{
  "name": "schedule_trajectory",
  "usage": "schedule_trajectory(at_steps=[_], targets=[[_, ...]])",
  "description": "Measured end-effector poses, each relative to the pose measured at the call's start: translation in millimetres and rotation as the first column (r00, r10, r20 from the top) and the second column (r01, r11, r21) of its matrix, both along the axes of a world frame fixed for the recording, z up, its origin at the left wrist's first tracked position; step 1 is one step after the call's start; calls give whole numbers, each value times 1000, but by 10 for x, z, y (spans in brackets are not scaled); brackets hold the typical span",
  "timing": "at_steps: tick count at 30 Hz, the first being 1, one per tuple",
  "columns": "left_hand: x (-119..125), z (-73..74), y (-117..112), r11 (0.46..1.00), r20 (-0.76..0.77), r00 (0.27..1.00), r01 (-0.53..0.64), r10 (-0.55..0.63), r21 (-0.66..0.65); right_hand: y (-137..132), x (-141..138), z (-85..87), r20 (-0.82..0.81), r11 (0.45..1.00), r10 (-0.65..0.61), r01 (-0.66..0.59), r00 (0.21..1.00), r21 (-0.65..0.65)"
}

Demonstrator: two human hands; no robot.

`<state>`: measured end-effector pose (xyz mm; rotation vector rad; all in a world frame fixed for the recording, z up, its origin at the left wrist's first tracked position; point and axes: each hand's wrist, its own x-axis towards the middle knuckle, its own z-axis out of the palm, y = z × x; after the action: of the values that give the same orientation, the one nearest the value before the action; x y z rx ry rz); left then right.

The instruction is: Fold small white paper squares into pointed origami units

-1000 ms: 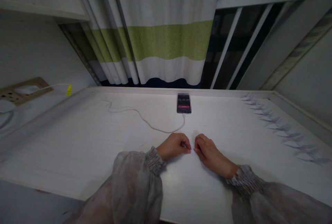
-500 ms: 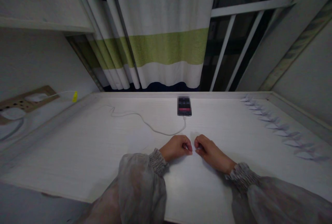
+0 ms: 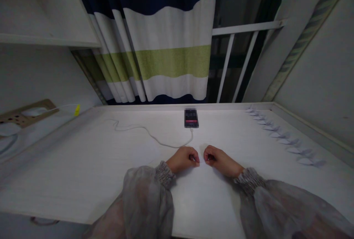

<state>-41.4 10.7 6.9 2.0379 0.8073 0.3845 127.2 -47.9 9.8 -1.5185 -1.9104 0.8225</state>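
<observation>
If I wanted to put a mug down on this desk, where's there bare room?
The widest bare patch is the left half of the desk, between the white cable and the near edge. Another lies right of the right hand, before the row of folded papers. It is crowded mid-desk: phone, cable and left hand sit close together.

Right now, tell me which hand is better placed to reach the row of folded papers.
Right. The right hand lies on the desk nearer the row of folded papers along the desk's right side, with bare desk between. The left hand sits beyond it and would likely have to cross over.
</observation>
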Motion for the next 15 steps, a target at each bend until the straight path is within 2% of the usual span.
schedule_trajectory(at_steps=[4,7,9,12,15], targets=[[3,17,-8,1000,-9,1000,6,-6,0,26,123,14,-56,996,43,-47,997,-74],[8,30,-12,1000,-13,1000,-11,11,-15,33,192,38,-146,985,105,-122,984,-119],[11,35,-12,999,-13,1000,-17,17,-33,31,184,48,-220,978,101,-138,970,-158],[13,40,-6,999,-23,1000,-12,11,-44,30,90,34,-199,987,24,-55,980,-152],[14,45,0,1000,-35,999,1,-2,-22,46,-24,-7,-24,998,-55,54,998,-25]])
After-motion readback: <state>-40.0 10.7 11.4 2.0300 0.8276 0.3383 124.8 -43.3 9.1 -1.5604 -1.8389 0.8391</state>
